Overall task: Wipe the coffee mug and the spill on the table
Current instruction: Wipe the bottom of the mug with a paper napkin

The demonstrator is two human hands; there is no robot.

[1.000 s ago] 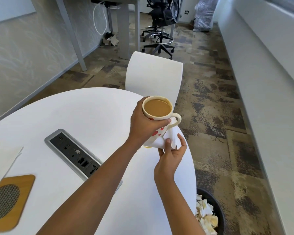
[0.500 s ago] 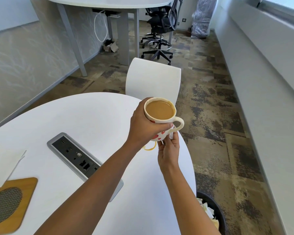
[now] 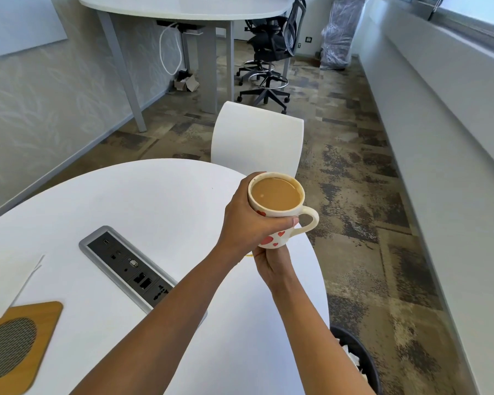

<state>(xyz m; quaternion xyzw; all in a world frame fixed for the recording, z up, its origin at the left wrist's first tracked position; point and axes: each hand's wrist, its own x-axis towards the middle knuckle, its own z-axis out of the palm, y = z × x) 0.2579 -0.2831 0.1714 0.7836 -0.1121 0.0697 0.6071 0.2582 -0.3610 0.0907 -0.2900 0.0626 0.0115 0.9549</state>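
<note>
My left hand [image 3: 248,220] grips a white coffee mug [image 3: 278,238] with red hearts, full of milky coffee, held upright above the right edge of the round white table [image 3: 154,201]. The handle points right. My right hand [image 3: 271,263] is pressed up under the mug's base, its fingers hidden by the mug. The white tissue it held earlier is out of sight beneath the mug. A thin yellow-brown trace of the spill [image 3: 249,255] shows on the table between my two wrists.
A grey power-socket panel [image 3: 129,266] is set into the table at centre. A wooden coaster [image 3: 15,343] and white paper [image 3: 9,277] lie at the left. A white chair [image 3: 257,138] stands behind the table; a black bin [image 3: 357,363] with crumpled tissues sits on the floor, right.
My right hand, with the tissue, slid from the mug's side to under its base, hiding the tissue. The mug stayed lifted in my left hand.
</note>
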